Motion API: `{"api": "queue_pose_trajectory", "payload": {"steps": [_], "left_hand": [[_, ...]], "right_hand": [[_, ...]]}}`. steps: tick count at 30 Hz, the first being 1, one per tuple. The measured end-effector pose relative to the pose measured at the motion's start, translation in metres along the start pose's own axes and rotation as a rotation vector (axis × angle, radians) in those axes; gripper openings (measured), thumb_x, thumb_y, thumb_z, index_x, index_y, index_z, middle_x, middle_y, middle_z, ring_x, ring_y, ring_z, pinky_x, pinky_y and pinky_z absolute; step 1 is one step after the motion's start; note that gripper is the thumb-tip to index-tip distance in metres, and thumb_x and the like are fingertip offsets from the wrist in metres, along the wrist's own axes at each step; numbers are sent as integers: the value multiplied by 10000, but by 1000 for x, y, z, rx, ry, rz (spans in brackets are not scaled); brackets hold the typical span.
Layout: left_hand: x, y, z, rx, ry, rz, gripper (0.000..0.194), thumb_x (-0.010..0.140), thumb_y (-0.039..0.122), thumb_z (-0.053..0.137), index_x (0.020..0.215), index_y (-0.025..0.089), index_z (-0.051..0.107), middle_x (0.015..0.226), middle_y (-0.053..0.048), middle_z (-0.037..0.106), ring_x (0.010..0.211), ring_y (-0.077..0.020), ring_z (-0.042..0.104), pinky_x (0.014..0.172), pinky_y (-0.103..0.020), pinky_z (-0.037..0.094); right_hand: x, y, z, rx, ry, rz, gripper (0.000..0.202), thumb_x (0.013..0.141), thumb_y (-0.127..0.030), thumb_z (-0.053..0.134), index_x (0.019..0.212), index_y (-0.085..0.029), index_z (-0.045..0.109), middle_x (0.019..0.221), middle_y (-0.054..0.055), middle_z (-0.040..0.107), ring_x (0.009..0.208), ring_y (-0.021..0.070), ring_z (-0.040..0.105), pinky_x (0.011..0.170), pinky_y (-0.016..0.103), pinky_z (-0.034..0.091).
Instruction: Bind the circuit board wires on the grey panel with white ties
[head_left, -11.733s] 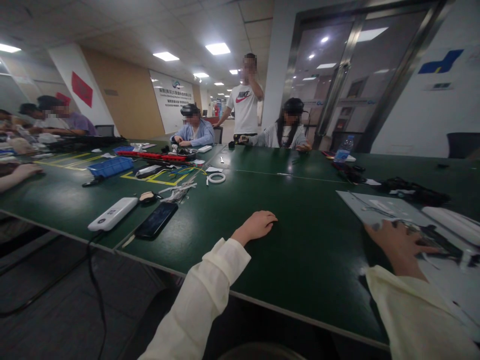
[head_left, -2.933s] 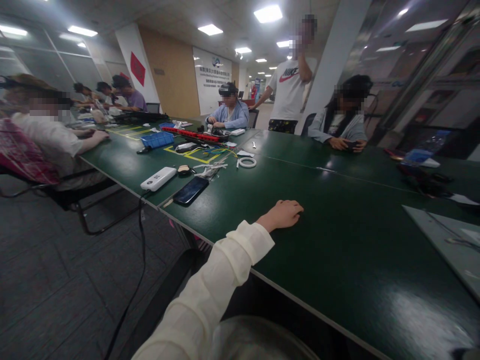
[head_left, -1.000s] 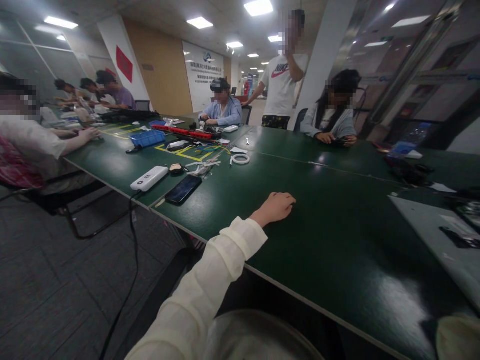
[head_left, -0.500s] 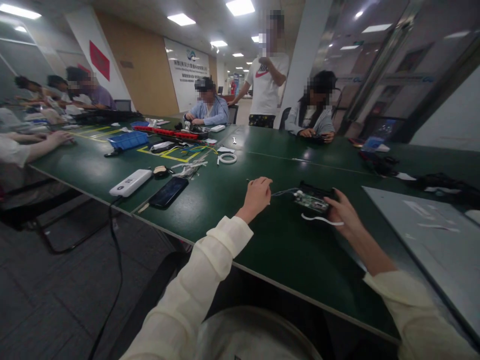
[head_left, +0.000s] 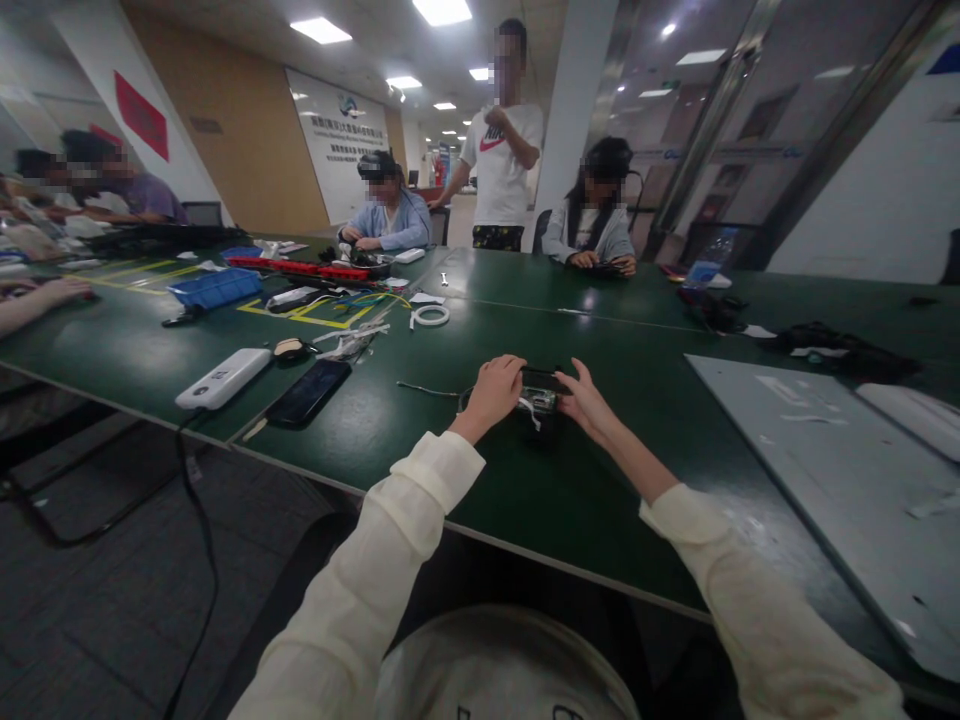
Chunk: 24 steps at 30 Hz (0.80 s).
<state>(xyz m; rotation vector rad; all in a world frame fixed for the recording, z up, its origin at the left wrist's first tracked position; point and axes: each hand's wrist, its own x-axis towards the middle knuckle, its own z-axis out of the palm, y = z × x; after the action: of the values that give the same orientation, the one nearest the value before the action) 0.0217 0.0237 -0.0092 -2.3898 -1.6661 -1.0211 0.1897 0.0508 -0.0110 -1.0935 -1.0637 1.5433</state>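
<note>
In the head view, a small black device with an exposed circuit board (head_left: 543,402) is held just above or on the green table; which of the two I cannot tell. My left hand (head_left: 493,396) is closed at its left side and covers that end. From the other side my right hand (head_left: 587,402) grips the right edge, thumb and fingers against the black casing. A short white strip (head_left: 531,408) curls over its near side. A thin cable (head_left: 426,389) runs out to the left past my left hand and lies over the table.
A black phone (head_left: 309,392), a white power bank (head_left: 223,379) with a black cord, and a coil of white tubing (head_left: 430,316) lie to the left. Beyond are a blue tray (head_left: 215,289) and a small wrench (head_left: 444,279). A grey panel (head_left: 795,470) lies right. Other people sit around the table.
My right hand has brought the device leftward to my left hand, which now grips it too. The white strip has swung round to the near side. The view has turned slightly right.
</note>
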Motion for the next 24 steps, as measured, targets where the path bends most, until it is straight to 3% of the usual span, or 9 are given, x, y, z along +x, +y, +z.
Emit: {"api": "queue_pose_trajectory", "payload": {"steps": [2,10,14,18,21,24], "left_hand": [[0,-1,2,8,-28,1,285,885,144,357,1111,186,525,1178,-65,547,1074,-178,508,948,-354,384],[-1,-3,7,11,-106,46,317,873,121,349,1134,185,517,1192,-76,548,1114,-181,497,964,-360,377],[-1,-4,7,27,-153,50,305,896,164,338,1148,174,509,1188,-87,554,1105,-179,508,948,-350,390],[-2,-7,9,67,-207,65,293,912,210,326,1124,165,523,1142,-87,580,1082,-191,522,922,-357,405],[-3,-8,9,86,-235,79,286,919,226,316,1067,177,555,1124,-73,585,1060,-190,530,919,-364,404],[-3,-7,6,86,-251,75,292,924,235,308,1023,185,578,1135,-64,575,1065,-184,524,934,-364,394]], "right_hand": [[4,4,1,-1,10,-17,767,797,-272,557,1401,-356,90,1097,28,564,676,103,609,607,239,533],[11,10,-7,-157,-67,-131,776,775,-415,555,1403,-402,99,1288,11,484,992,147,588,900,334,464],[12,13,-6,-323,-107,-224,803,783,-498,505,1432,-359,52,1405,43,367,1250,172,404,1028,382,335],[8,14,-7,-565,-144,-311,822,812,-531,453,1455,-240,32,1445,121,288,1334,196,266,1076,403,236],[7,6,-18,-816,-75,-398,733,853,-500,389,1454,-216,79,1434,134,305,1318,222,298,1071,429,244],[9,-6,-44,-1114,109,-501,657,860,-440,383,1430,-171,198,1396,160,354,1297,262,320,1053,452,268]]}}
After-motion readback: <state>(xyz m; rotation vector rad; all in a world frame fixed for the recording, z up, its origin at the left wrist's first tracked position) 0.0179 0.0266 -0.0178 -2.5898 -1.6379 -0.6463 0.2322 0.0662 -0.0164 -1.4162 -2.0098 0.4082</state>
